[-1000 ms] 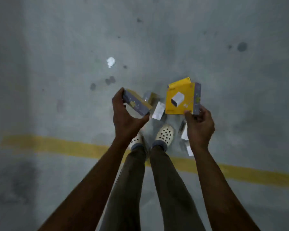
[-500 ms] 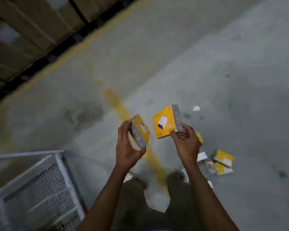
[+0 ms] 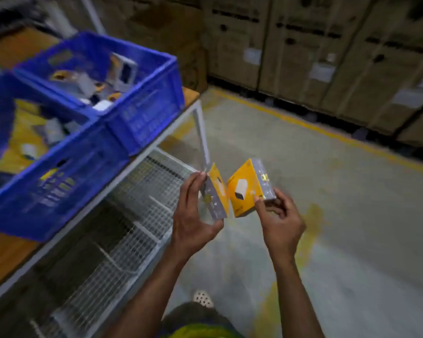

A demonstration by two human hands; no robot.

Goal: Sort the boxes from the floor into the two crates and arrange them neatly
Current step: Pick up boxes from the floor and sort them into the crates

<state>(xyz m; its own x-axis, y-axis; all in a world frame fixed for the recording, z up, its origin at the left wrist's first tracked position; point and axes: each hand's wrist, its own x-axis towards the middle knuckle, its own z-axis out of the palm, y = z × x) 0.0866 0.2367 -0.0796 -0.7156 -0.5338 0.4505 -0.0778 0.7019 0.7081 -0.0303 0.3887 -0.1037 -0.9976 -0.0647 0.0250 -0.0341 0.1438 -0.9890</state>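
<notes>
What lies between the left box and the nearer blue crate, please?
In the head view, the table's white frame and the wire shelf below it lie between the left box and the crate.

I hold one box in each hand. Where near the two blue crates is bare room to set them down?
Bare tabletop shows in front of the near crate, and a small corner beside the far crate. Both crates look crowded inside; blur hides any gaps.

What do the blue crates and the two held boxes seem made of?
The near blue crate and far blue crate: probably moulded plastic, given slotted, ribbed walls; blur hides the finish. The left-hand box and right-hand box: printed cardboard, seemingly smooth, with sharp folded edges.
</notes>
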